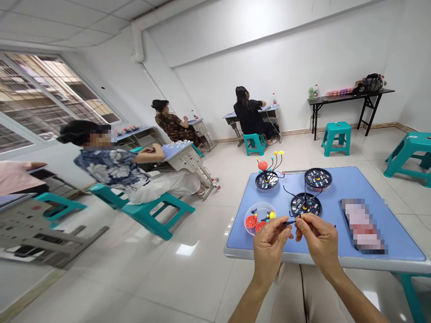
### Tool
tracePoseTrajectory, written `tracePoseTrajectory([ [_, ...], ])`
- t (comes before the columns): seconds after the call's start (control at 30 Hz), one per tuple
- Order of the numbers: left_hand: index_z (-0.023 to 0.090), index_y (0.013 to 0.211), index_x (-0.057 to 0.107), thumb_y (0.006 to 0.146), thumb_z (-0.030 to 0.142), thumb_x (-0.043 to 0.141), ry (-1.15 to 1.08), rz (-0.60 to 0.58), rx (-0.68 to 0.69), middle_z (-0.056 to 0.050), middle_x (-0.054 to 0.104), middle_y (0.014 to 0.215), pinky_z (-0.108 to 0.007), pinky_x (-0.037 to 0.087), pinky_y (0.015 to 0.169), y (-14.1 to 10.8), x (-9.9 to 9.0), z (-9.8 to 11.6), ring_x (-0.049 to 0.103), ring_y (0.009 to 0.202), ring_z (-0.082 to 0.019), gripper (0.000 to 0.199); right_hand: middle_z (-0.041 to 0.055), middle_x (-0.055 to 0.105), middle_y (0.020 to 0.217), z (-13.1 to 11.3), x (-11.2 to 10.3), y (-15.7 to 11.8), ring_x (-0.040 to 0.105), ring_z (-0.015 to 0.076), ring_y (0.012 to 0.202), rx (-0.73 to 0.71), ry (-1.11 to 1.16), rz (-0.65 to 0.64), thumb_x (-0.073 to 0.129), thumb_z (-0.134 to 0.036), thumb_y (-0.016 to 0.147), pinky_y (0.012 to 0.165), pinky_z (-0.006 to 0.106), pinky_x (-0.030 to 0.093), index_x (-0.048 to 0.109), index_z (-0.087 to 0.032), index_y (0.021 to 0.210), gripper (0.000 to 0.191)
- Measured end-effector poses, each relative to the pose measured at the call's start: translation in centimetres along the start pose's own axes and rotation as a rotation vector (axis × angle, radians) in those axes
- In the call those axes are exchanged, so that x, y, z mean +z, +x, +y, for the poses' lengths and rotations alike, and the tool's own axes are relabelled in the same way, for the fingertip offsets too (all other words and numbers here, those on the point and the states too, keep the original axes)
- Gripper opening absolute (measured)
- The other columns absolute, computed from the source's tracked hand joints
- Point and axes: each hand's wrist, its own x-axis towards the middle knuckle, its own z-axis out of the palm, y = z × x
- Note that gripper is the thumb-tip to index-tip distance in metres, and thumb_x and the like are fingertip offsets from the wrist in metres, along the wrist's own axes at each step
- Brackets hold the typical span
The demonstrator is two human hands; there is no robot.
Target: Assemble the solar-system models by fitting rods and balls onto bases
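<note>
In front of me, over the desk's near edge, my left hand (271,240) pinches a small black plastic part (289,223). The fingertips of my right hand (318,237) are closed on its other end, or on a second dark piece against it; I cannot tell which. Just beyond them is a round black base (305,206) with thin curved arms. Beside my left hand sits a clear round tub (247,224) holding red half-shells, a yellow ball and black bits. A solar system model (263,166) with a red ball stands behind the tub.
Another printed black disc base (318,178) lies at the back of the blue desk (340,184). A phone-like slab (363,226), partly blurred, lies on the right. Several people sit at other desks to the left and ahead. Green stools (336,137) stand on the floor.
</note>
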Motion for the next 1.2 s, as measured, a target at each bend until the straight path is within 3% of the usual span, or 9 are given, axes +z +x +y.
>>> tracePoseTrajectory([
  [0.1, 0.017, 0.099, 0.074, 0.080, 0.036, 0.071, -0.066, 0.004, -0.063, -0.003, 0.071, 0.070, -0.034, 0.059, 0.073, -0.1, -0.3, 0.1, 0.070, 0.070, -0.019, 0.027, 0.0001, 0.059, 0.063, -0.4, 0.1, 0.0, 0.056, 0.0120, 0.047, -0.019, 0.032, -0.018, 0.059, -0.030, 0.090, 0.046, 0.024, 0.048, 0.064, -0.020, 0.073, 0.020],
  [0.23, 0.017, 0.097, 0.074, 0.077, 0.035, 0.074, -0.133, 0.026, -0.091, -0.003, 0.071, 0.068, -0.035, 0.060, 0.068, -0.2, -0.4, 0.0, 0.070, 0.067, -0.020, 0.027, 0.0001, 0.059, 0.064, -0.9, 0.4, -0.1, 0.056, 0.0119, 0.049, -0.053, 0.042, -0.029, 0.058, -0.027, 0.090, 0.047, 0.024, 0.048, 0.064, -0.020, 0.075, 0.018],
  [0.43, 0.020, 0.088, 0.077, 0.077, 0.025, 0.074, 0.024, 0.075, 0.095, -0.001, 0.073, 0.064, -0.030, 0.060, 0.064, -0.5, -0.1, 0.1, 0.069, 0.058, -0.017, 0.013, -0.0010, 0.059, 0.058, -0.7, 0.7, -0.4, 0.055, 0.0117, 0.047, -0.074, -0.013, -0.022, 0.057, -0.024, 0.091, 0.046, 0.023, 0.045, 0.064, -0.020, 0.072, 0.021],
  [0.57, 0.022, 0.089, 0.077, 0.078, 0.023, 0.073, 0.046, 0.069, 0.143, 0.001, 0.073, 0.062, -0.028, 0.060, 0.060, -0.5, -0.1, -0.3, 0.069, 0.055, -0.016, 0.012, -0.0008, 0.059, 0.057, -0.2, 0.9, -0.4, 0.053, 0.0113, 0.046, -0.062, -0.012, -0.008, 0.057, -0.026, 0.091, 0.045, 0.022, 0.044, 0.065, -0.020, 0.070, 0.023],
  [0.7, 0.022, 0.093, 0.076, 0.080, 0.023, 0.071, 0.088, 0.015, 0.144, 0.001, 0.073, 0.064, -0.026, 0.059, 0.060, -0.6, -0.4, -1.2, 0.068, 0.056, -0.015, 0.014, 0.0009, 0.059, 0.063, 0.2, 0.3, -0.5, 0.054, 0.0117, 0.049, 0.038, 0.032, -0.071, 0.059, -0.034, 0.088, 0.044, 0.022, 0.047, 0.064, -0.019, 0.070, 0.024],
  [0.87, 0.022, 0.095, 0.075, 0.083, 0.020, 0.067, 0.170, -0.069, 0.175, 0.001, 0.072, 0.067, -0.022, 0.056, 0.056, -0.8, 0.2, -1.5, 0.066, 0.055, -0.012, 0.015, -0.0002, 0.058, 0.064, 0.1, -2.1, -0.1, 0.054, 0.0118, 0.049, 0.316, 0.065, -0.248, 0.066, -0.044, 0.079, 0.043, 0.023, 0.048, 0.063, -0.018, 0.077, 0.026],
  [0.93, 0.022, 0.095, 0.075, 0.084, 0.020, 0.065, 0.209, -0.122, 0.215, 0.001, 0.071, 0.067, -0.021, 0.055, 0.056, -0.1, 1.0, -1.1, 0.064, 0.054, -0.011, 0.015, -0.0009, 0.059, 0.063, -0.4, -3.3, 1.0, 0.053, 0.0112, 0.048, 0.368, 0.057, -0.304, 0.067, -0.044, 0.077, 0.044, 0.023, 0.048, 0.063, -0.017, 0.080, 0.028],
  [1.03, 0.021, 0.094, 0.075, 0.084, 0.019, 0.064, 0.278, -0.199, 0.278, 0.001, 0.069, 0.066, -0.022, 0.053, 0.057, 2.3, 2.5, 0.1, 0.060, 0.054, -0.010, 0.015, -0.0001, 0.063, 0.065, -1.4, -4.9, 3.9, 0.055, 0.0115, 0.051, 0.329, 0.024, -0.353, 0.068, -0.044, 0.077, 0.048, 0.024, 0.048, 0.066, -0.017, 0.082, 0.027],
  [1.2, 0.018, 0.097, 0.075, 0.078, 0.018, 0.066, 0.252, -0.359, 0.156, -0.004, 0.073, 0.081, -0.023, 0.053, 0.063, 8.1, 4.3, 0.7, 0.063, 0.068, -0.013, 0.020, -0.0026, 0.059, 0.057, -0.6, -6.1, 8.7, 0.053, 0.0118, 0.047, 0.260, -0.099, -0.279, 0.069, -0.042, 0.073, 0.046, 0.025, 0.044, 0.066, -0.017, 0.076, 0.025],
])
